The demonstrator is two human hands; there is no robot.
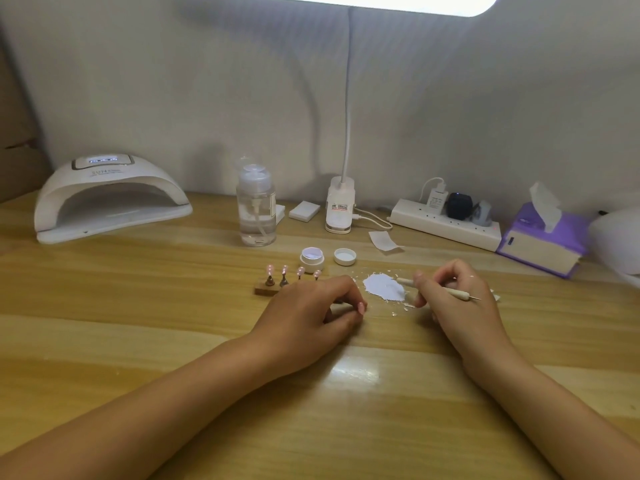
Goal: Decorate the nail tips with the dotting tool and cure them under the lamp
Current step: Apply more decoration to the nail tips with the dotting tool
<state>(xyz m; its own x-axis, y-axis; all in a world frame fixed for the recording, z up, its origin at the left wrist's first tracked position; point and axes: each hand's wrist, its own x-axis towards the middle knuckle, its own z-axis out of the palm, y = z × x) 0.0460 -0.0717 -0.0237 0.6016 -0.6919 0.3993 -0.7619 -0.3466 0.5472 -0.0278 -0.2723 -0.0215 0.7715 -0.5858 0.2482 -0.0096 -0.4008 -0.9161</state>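
Several pink nail tips (284,270) stand on small stems in a wooden holder (266,289) on the table. My left hand (311,311) lies just in front of the holder, and its curled fingers pinch a small pale nail tip (465,308). My right hand (457,299) holds a cream dotting tool (446,289). The tool's front end points left toward a white patch (384,287) smeared on the table. An open white jar (311,258) and its lid (345,256) sit behind the patch. The white curing lamp (110,199) stands at the back left, its display lit.
A clear pump bottle (255,211) stands behind the holder. A desk lamp base (340,209), a power strip (446,223), a purple tissue box (540,240), a small white block (304,211) and a paper scrap (384,241) line the back. A wall is behind.
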